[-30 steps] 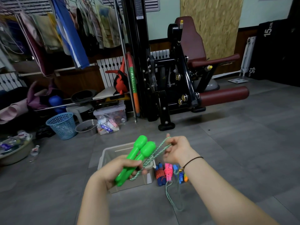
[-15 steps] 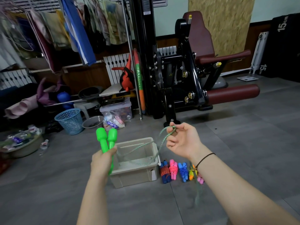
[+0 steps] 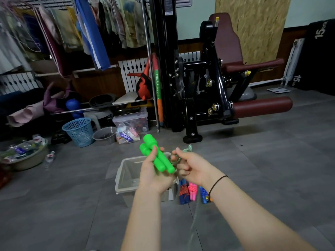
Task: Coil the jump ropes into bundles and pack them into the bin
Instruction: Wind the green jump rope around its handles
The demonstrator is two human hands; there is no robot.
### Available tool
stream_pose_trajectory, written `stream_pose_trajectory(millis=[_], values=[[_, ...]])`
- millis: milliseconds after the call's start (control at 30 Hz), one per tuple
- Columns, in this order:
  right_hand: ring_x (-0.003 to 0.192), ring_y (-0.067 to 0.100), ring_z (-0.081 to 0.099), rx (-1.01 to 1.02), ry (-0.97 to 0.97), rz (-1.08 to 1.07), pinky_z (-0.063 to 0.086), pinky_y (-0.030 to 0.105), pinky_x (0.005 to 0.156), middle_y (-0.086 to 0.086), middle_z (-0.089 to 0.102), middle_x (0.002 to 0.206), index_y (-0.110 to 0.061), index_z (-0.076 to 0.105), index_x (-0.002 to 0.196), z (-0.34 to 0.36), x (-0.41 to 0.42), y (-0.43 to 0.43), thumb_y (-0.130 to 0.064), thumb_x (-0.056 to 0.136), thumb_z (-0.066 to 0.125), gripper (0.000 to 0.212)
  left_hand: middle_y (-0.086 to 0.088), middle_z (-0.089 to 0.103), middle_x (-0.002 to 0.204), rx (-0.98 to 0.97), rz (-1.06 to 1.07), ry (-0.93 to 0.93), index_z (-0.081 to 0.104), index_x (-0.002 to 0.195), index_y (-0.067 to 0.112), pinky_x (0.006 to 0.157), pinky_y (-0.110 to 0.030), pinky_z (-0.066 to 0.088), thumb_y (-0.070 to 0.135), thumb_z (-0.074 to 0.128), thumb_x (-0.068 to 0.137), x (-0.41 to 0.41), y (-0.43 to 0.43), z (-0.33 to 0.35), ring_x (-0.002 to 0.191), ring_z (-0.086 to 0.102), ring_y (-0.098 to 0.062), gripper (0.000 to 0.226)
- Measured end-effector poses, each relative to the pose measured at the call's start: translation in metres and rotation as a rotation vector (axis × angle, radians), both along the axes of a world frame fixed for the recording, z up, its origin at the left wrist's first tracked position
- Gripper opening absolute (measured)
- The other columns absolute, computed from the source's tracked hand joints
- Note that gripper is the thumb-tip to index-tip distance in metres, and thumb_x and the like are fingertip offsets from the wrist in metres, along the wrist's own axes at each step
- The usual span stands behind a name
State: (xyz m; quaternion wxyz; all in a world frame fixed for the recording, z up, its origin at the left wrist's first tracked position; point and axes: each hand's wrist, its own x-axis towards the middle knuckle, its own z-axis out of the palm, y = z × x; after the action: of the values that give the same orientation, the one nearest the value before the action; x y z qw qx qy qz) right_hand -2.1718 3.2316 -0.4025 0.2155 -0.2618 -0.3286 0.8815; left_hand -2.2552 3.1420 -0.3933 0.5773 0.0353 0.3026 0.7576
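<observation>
Left hand: the left hand (image 3: 155, 175) is up in front of the chest, fingers wrapped tight around the two green handles (image 3: 157, 155), which lie side by side and tilt up and away to the left.
Right hand: the right hand (image 3: 192, 165) sits just beside the left, fingers curled and pinched on the green rope (image 3: 182, 155) where it leaves the handles; a dark band circles the wrist.
Rope: a loop of it pokes up above the right fingers, and a blurred length hangs down between the forearms toward the floor.
Bin: the clear bin (image 3: 125, 175) stands on the grey floor (image 3: 262, 169) right below the hands, partly hidden by them; its contents cannot be made out.
Finished bundles: three coiled ropes lie in a row on the floor just right of the bin, a red-and-blue bundle (image 3: 183, 193), a pink bundle (image 3: 192, 192) and a blue bundle (image 3: 204, 195), close together.
Background: a blue basket (image 3: 78, 131) and a black gym machine (image 3: 208, 78) stand well behind.
</observation>
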Motion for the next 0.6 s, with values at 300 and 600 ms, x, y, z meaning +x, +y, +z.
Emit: stream_pose_trajectory(millis=[300,600], values=[[0.025,0.005,0.021,-0.274,0.031,-0.026,0.013,0.016,0.03,-0.006,0.04,0.043,-0.019,0.048,0.079,-0.004,0.01,0.011,-0.032,0.099,0.042,0.025,0.005,0.033,0.046,-0.014,0.191,-0.048,0.042,0.066,0.018,0.055,-0.023,0.032,0.033,0.045,0.095,-0.013,0.008,-0.006,0.039,0.034,-0.012,0.033],[0.023,0.007,0.02,-0.364,0.013,-0.28,0.015,0.017,0.031,-0.006,0.041,0.038,-0.017,0.041,0.069,-0.015,0.019,0.037,-0.022,0.098,0.046,0.03,0.007,0.032,0.042,-0.115,0.386,0.032,0.039,0.063,0.021,0.053,-0.023,0.026,0.033,0.042,0.095,-0.053,-0.026,-0.006,0.033,0.03,-0.01,0.034]])
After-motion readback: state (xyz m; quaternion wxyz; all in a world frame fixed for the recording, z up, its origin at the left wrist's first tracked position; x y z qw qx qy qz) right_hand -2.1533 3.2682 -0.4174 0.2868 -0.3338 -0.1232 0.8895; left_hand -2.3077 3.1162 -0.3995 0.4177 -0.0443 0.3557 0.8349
